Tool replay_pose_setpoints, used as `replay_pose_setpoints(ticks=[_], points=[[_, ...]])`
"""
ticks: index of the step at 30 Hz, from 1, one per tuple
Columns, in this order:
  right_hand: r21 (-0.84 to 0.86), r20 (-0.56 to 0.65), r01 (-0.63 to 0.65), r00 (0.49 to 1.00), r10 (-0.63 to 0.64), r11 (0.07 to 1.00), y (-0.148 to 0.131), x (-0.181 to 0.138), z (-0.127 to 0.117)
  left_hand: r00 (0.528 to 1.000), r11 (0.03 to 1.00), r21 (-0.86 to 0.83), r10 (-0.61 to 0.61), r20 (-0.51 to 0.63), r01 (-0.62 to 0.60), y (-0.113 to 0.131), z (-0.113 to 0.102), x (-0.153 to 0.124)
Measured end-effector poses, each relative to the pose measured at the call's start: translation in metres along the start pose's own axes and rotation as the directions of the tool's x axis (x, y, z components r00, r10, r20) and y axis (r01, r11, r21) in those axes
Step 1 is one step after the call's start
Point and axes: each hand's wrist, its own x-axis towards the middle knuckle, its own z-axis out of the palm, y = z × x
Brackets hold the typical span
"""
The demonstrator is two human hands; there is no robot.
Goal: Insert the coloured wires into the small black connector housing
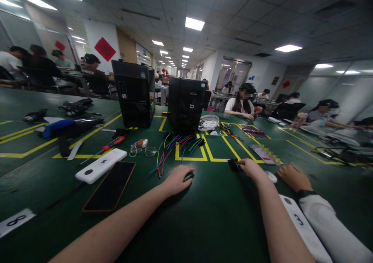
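Note:
My left hand (177, 180) rests on the green table (204, 212), its fingers loosely curved and the thumb apart from them, with nothing seen in it. Just beyond it lies a spread of red, blue, green and yellow wires (163, 158), with black ends gathered near the black computer case (186, 105). Farther right, my right hand (251, 170) pinches a small bunch of black-ended wires (233, 165), one of them blue, close to a yellow tape line. The exact grip is partly hidden by the fingers.
A phone (110, 187), a white power strip (100, 166), a screwdriver (114, 142) and glasses (150, 151) lie at left. Another case (134, 96) and a white basket (208, 122) stand behind. At right are a co-worker's hand (294, 178) and another strip (305, 232).

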Motion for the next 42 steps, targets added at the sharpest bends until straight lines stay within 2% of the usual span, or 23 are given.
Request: replay_pose_setpoints(ticks=[5, 8, 12, 17, 24, 33, 38, 42], points=[[-0.041, -0.231, -0.108, 0.968, 0.096, 0.993, -0.001, -0.002, 0.000, 1.000, 1.000, 0.009, 0.000, 0.012, -0.001, 0.000, -0.001, 0.000], [-0.054, -0.299, -0.084, 0.952, 0.064, 0.995, -0.002, 0.000, 0.003, 1.000, 1.000, 0.011, 0.011, 0.011, -0.011, 0.000, -0.001, 0.000], [-0.097, -0.295, -0.036, 0.955, 0.006, 0.995, -0.003, 0.004, 0.009, 1.000, 1.000, 0.012, 0.013, 0.014, -0.014, 0.001, -0.002, 0.000], [-0.130, -0.291, -0.060, 0.957, 0.020, 0.990, -0.007, 0.007, 0.013, 1.000, 1.000, 0.011, 0.010, 0.015, -0.010, 0.002, -0.002, 0.000], [-0.099, -0.346, -0.058, 0.938, 0.020, 0.993, -0.011, 0.008, 0.014, 0.999, 0.999, 0.024, 0.039, -0.002, -0.039, -0.001, 0.001, 0.001], [-0.125, -0.269, -0.039, 0.963, 0.004, 0.991, -0.015, 0.006, 0.015, 1.000, 0.999, 0.023, 0.027, 0.010, -0.027, 0.002, -0.001, 0.001], [-0.229, -0.152, 0.009, 0.987, -0.044, 0.973, -0.023, 0.003, 0.013, 1.000, 1.000, 0.011, 0.025, 0.009, -0.025, 0.003, -0.002, 0.000], [-0.270, -0.154, -0.060, 0.988, 0.019, 0.961, -0.040, -0.005, 0.016, 1.000, 1.000, -0.003, 0.007, 0.010, -0.007, 0.000, 0.001, 0.000]])
